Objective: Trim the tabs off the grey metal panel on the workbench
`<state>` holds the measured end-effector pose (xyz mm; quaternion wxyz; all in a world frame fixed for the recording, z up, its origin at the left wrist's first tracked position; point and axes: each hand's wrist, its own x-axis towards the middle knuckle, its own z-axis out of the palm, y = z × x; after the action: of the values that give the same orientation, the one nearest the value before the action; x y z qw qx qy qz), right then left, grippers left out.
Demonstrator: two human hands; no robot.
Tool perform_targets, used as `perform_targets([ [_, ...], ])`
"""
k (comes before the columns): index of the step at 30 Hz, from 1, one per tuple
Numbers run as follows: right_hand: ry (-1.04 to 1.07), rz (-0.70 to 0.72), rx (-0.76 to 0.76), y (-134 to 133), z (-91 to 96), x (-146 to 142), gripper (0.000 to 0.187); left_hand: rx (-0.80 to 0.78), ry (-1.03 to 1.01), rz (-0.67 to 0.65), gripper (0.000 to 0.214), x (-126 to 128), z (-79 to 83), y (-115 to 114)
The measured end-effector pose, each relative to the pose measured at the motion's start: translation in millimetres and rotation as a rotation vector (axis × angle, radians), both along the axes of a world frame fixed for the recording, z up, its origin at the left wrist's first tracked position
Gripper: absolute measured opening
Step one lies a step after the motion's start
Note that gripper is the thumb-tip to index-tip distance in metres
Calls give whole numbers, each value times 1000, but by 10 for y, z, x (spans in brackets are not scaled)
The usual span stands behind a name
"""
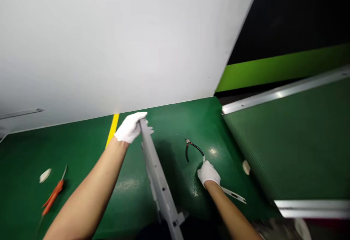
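Gripping the far end of the grey rail (158, 174), the left hand (130, 127) is clenched; its long axis runs back toward the person. The right hand (208, 173), nearer the pliers (193, 148), pinches their tip.

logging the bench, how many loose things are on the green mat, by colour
grey: 1, the long rail held at its far end by the left hand
black: 1, the cable the right hand touches
orange: 1, the tool
white: 3, two small pieces, one strip
total: 6
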<state>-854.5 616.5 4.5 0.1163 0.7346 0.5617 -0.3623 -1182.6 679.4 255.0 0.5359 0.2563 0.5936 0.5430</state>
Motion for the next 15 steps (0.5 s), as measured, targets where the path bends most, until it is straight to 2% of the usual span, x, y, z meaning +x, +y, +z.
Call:
perform_targets([
  [3, 38, 26, 23, -83, -98, 89, 27, 126, -34, -17, 38, -89, -5, -137],
  [5, 233, -82, 40, -189, -77, 218, 24, 201, -32, -9, 37, -193, -34, -228],
  [7, 531, -208, 41, -276, 71, 320, 24, 257, -36, -3, 35, -304, -44, -323],
  [8, 665, -235, 35, -300, 205, 340, 26, 276, -44, -3, 35, -353, -39, -370],
  [10, 810, -162, 10, -304, 596, 292, 35, 301, -61, -9, 35, -429, -20, -456],
  [15, 898, 98, -48, -271, 1887, -175, 47, 338, 49, -5, 29, -515, -15, -587],
])
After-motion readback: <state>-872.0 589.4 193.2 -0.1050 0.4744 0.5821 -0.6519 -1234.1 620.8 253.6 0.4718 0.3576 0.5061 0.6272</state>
